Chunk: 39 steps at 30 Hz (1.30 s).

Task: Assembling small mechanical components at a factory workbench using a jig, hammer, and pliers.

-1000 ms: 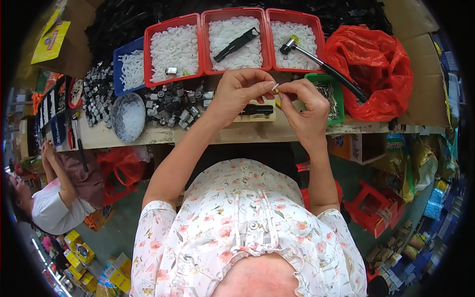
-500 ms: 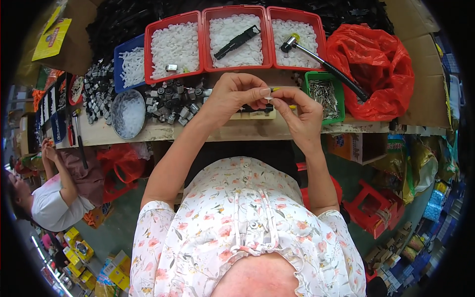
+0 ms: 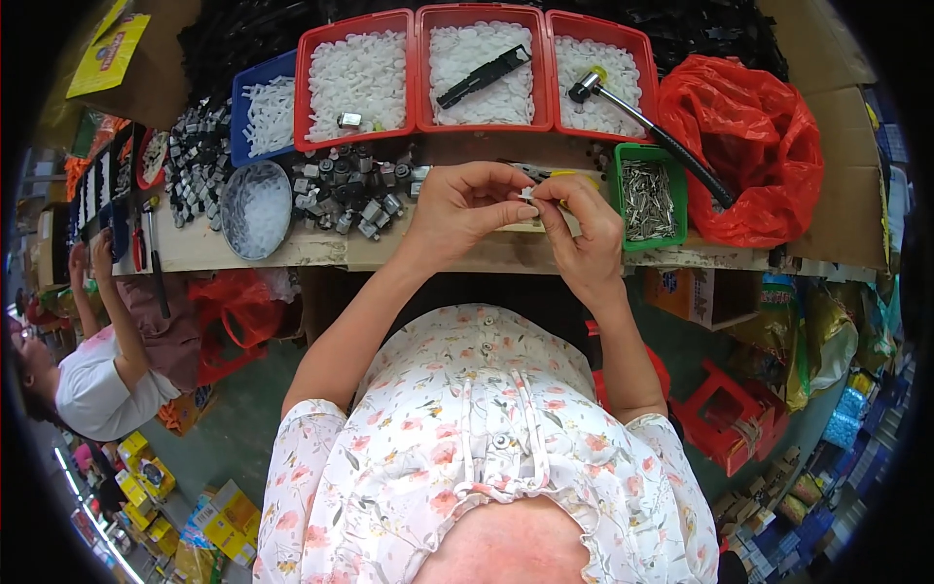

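A person seated at a cluttered wooden workbench [image 3: 243,248] pinches 1 tiny pale part [image 3: 526,194] between both hands, just above the bench's front edge. The left hand [image 3: 465,206] and right hand [image 3: 581,232] are curled nearly closed, fingertips meeting on the part. Keeping the grip low and steady over the bench looks wise, since a drop could fall past the edge. A green bin of metal pins [image 3: 647,198] sits just right; loose black components [image 3: 352,195] crowd the left, leaving little free room.
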Motion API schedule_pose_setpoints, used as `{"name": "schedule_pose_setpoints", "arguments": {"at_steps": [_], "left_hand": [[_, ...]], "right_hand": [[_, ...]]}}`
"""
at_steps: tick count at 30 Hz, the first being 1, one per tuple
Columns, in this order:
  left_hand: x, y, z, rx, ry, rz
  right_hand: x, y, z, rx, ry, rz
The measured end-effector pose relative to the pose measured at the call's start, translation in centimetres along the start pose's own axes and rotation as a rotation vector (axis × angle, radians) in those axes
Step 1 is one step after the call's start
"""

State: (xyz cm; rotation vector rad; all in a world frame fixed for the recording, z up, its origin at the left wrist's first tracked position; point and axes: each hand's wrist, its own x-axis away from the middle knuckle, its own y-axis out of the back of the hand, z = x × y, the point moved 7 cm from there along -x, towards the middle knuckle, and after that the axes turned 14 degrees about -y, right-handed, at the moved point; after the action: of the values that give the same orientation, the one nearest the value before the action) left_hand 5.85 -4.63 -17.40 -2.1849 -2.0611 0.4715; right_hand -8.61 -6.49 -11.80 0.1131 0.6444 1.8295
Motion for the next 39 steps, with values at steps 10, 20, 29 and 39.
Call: {"name": "schedule_pose_setpoints", "arguments": {"at_steps": [10, 20, 29, 39], "left_hand": [[1.5, 1.1, -3.3, -0.642, -0.27, 0.037], [4.9, 0.2, -2.8, -1.199, -0.651, 0.154], [4.8, -0.7, -1.4, -1.383, -0.703, 0.275], [5.0, -1.2, -1.0, -1.398, -0.774, 0.332]], "right_hand": [[0.4, -2.1, -1.4, 0.035, 0.0, 0.054], [0.1, -4.0, -2.6, 0.264, 0.07, 0.12], [-0.9, -4.1, -2.0, 0.334, 0.105, 0.25], [-0.6, -3.4, -2.9, 0.345, 0.045, 0.26]]}}
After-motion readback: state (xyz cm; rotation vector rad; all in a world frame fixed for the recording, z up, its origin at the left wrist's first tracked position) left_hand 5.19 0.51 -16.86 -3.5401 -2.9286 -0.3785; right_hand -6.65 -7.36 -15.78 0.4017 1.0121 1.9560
